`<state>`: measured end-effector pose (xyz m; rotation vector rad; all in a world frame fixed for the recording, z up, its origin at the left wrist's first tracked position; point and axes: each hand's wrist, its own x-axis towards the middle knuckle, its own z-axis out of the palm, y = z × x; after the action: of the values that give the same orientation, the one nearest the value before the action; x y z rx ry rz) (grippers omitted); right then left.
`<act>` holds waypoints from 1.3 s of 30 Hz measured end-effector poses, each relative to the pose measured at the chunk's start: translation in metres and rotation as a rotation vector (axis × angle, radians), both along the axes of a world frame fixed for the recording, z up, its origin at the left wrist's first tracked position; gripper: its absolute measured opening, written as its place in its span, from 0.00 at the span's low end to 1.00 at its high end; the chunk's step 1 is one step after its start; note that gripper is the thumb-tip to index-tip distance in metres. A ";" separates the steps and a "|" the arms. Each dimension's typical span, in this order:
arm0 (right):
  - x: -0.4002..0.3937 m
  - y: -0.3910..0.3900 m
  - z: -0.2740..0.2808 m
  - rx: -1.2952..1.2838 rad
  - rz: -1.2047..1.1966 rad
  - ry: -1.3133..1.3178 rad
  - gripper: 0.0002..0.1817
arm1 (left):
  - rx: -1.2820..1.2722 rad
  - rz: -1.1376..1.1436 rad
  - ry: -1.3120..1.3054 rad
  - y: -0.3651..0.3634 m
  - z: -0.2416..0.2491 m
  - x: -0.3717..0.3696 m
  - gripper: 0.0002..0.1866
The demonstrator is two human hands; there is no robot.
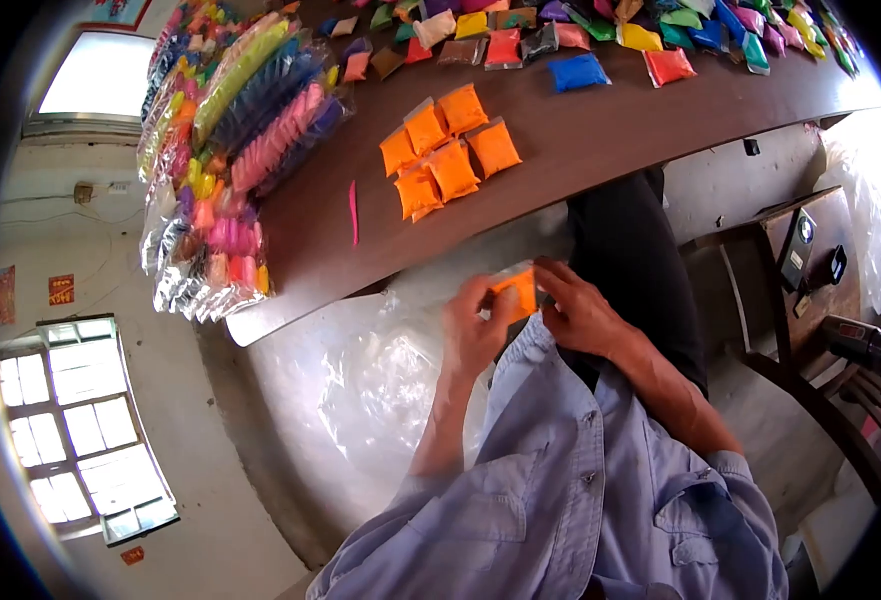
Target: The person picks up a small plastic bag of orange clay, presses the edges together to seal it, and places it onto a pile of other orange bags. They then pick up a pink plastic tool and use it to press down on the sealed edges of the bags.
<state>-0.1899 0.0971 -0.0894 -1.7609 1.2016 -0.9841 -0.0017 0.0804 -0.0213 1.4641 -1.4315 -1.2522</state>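
A small clear packet with orange filling (pixel 522 292) is between my two hands, above my lap and just off the table's edge. My left hand (pixel 474 328) pinches its left side with thumb and fingers. At its right upper edge, the fingers of my right hand (pixel 584 312) are closed on the packet. Several matching orange packets (pixel 452 168) lie in a group on the brown table (pixel 305 245) in front of me. To their left lies a thin pink stick-like tool (pixel 353 212).
Big clear bags of coloured packets (pixel 278 150) are piled at the table's left end. Loose packets in many colours, such as a blue one (pixel 578 73), line the far side. A wooden chair (pixel 795 330) with black items stands at right. Clear plastic (pixel 385 385) lies below the table.
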 end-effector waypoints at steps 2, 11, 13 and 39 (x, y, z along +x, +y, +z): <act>0.002 0.001 -0.003 -0.114 0.047 0.036 0.31 | -0.353 -0.252 -0.319 0.000 0.020 -0.011 0.05; 0.008 0.011 0.015 -0.094 0.075 0.309 0.29 | -0.309 -0.116 -0.718 -0.006 -0.001 0.035 0.07; 0.010 0.008 0.010 -0.111 0.067 0.315 0.27 | -0.255 -0.145 -0.505 0.001 0.016 0.017 0.07; 0.022 0.020 0.031 0.577 -0.003 -0.708 0.32 | 0.117 -0.024 0.302 0.017 0.003 0.054 0.12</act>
<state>-0.1679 0.1174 -0.0580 -0.8474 0.8915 -1.0072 0.0526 0.0979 -0.0187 1.2696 -1.1939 -1.5217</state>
